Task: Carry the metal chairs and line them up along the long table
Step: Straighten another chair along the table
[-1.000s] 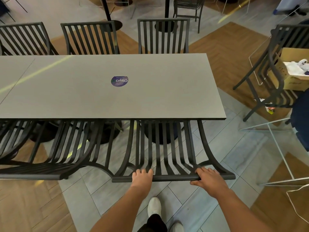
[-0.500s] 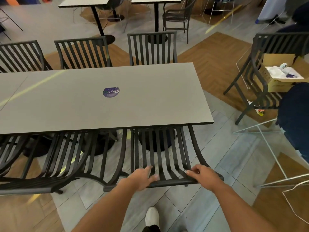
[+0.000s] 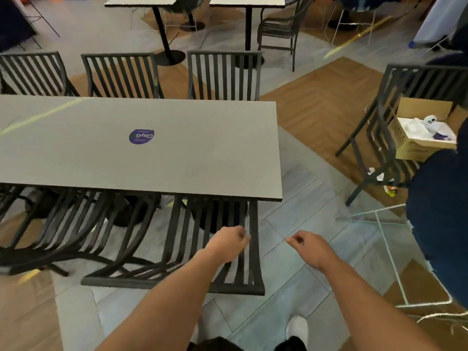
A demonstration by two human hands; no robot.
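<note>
Both of your hands have come off the top rail they gripped half a second ago, and the view has lifted to take in more of the room. Your left hand (image 3: pixel 229 243) hangs over the slats of the near chair (image 3: pixel 210 252), fingers loosely curled and holding nothing; whether it brushes the slats you cannot tell. Your right hand (image 3: pixel 310 245) floats past the chair's right edge over the pale floor tiles, fingers curled in, empty. That dark metal chair, all curved flat slats under a straight top rail, sits tucked beneath the near edge of the long table (image 3: pixel 215 148), its smooth grey top matte and bearing a round purple sticker (image 3: pixel 141 136). Matching slatted chairs line both long sides. A cardboard box (image 3: pixel 417 138) rests on a chair off to the right.
</note>
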